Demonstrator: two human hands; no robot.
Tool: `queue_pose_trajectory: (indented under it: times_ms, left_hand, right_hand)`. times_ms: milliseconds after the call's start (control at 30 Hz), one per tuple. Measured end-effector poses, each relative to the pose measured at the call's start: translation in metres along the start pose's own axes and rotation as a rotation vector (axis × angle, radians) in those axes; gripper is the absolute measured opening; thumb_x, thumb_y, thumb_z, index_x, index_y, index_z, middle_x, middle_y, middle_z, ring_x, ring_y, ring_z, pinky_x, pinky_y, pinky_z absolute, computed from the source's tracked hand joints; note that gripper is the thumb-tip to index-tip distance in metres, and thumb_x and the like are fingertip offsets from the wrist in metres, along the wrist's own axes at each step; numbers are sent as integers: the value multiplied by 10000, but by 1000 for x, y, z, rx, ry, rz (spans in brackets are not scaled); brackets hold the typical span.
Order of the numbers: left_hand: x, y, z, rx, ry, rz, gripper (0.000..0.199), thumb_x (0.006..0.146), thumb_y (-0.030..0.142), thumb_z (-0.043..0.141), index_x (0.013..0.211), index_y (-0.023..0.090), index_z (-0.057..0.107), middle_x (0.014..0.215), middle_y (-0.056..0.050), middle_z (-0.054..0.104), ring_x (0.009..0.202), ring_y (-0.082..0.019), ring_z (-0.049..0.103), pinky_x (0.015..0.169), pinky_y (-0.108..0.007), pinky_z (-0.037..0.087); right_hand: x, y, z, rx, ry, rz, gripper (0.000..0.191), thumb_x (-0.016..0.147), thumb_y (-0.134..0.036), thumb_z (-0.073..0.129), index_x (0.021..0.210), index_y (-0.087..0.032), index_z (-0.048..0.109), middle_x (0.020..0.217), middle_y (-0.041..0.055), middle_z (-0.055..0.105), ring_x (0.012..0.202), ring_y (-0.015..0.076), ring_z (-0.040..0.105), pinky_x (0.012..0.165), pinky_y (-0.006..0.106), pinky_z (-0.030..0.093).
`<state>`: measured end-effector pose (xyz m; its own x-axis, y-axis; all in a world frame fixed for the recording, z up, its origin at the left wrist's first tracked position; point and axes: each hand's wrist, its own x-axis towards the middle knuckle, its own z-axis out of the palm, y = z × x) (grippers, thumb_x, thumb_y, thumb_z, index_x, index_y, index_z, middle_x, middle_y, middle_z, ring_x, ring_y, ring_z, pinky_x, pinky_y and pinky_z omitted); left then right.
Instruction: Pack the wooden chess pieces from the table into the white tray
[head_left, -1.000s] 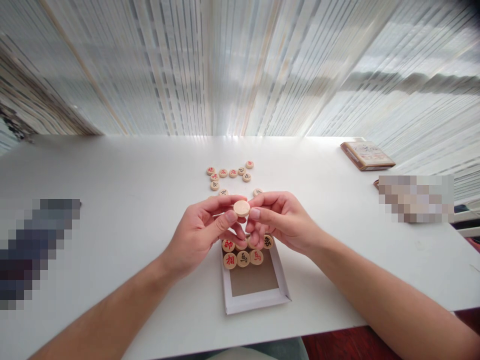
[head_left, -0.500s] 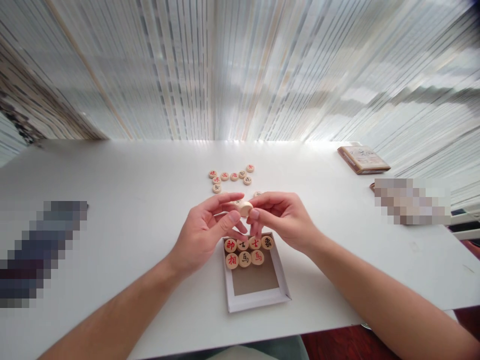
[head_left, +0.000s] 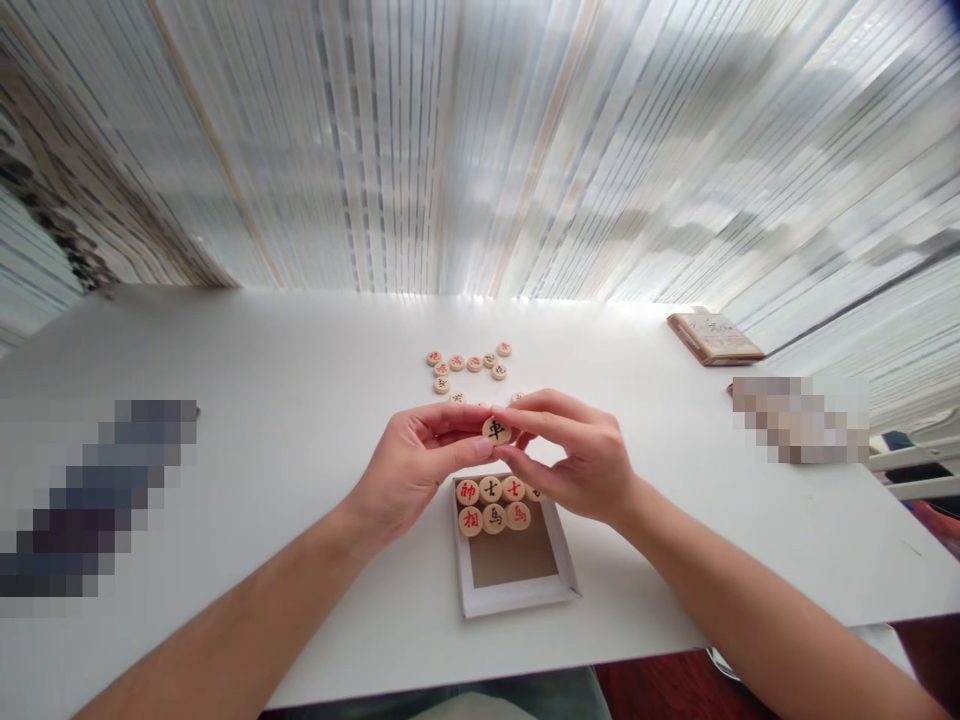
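My left hand and my right hand meet above the far edge of a shallow white box. Between their fingertips they pinch a round wooden piece, its black character facing me. Inside the box lie two rows of round pieces with red or black characters, among them a red one and a black one in the nearer row. My right fingers partly cover the piece at the right end of the far row. The near part of the box shows its brown bottom.
Several loose round pieces lie on the white table beyond my hands, some partly hidden by them. A flat box stands at the back right, near a blurred object. Another blurred object is at the left. Curtains hang behind.
The held piece has turned, so its black character now faces me. My right hand has shifted slightly and now covers part of the box's far right corner. The view has moved a little.
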<state>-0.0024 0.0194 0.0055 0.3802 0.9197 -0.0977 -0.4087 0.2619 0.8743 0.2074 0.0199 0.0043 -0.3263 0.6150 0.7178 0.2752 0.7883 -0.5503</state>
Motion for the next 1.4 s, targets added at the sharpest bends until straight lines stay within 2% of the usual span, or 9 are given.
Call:
queue_pose_trajectory:
  times_ms: [167,267,367,467,633,900,967,1167,1400]
  left_hand:
    - [0,-2,-1,69,9,20,241,810,292,968,992,155,890,999,-110,873,936,-242,831,935,-396,695]
    - [0,-5,-2,167,20,52,253,779,293,990,965,159,883,971,-96,866,921,-249,828,897,-389,702]
    - [-1,-5,-2,242,62,96,210,853,356,933,932,171,874,928,-71,850,837,-212,803,843,-366,697]
    - [-1,-5,-2,314,119,154,225,911,393,865,902,168,862,902,-70,834,769,-190,764,768,-340,673]
    - [2,-6,-3,383,127,180,207,909,370,835,874,167,853,854,-68,816,730,-183,723,713,-320,632]
    - [3,-7,-3,411,120,177,194,910,349,824,864,163,850,851,-61,808,711,-165,695,687,-293,608]
    - [3,-7,-4,415,117,173,186,910,342,822,862,164,849,850,-59,806,708,-162,691,684,-288,606]
    - [3,-6,-3,425,109,164,196,899,352,820,850,165,845,850,-67,807,709,-174,693,686,-305,606]
    - [2,-4,-1,428,122,150,187,883,338,813,830,163,846,831,-67,802,699,-173,685,678,-305,601]
  right_hand:
    - [2,-1,-6,-113,-109,3,182,978,-239,760,1150,-209,814,971,83,810,719,169,766,679,313,675]
    - [3,-8,-12,-251,-211,10,151,966,-190,713,1106,-197,769,926,69,805,745,172,758,680,295,630]
    - [-2,-19,-21,-306,-252,46,137,968,-167,689,1092,-208,730,911,56,798,750,174,745,705,300,611]
    - [-15,-31,-34,-269,-272,150,123,974,-180,725,1089,-220,711,933,54,802,739,168,723,724,301,617]
    - [-44,-47,-50,-247,-349,332,131,968,-195,732,1095,-224,734,903,57,757,730,175,682,624,276,588]
    - [-64,-52,-41,-283,-455,484,179,1005,-219,665,1151,-186,763,919,81,709,728,180,667,541,254,518]
    - [-67,-50,-39,-313,-481,489,186,1014,-218,653,1165,-189,759,929,87,714,740,186,681,546,254,512]
    - [-77,-46,-33,-459,-483,390,178,1002,-185,663,1160,-193,743,933,78,742,784,212,724,711,321,582]
    - [-83,-47,-29,-566,-471,295,176,1037,-201,640,1015,-199,815,819,54,692,682,185,659,630,293,495]
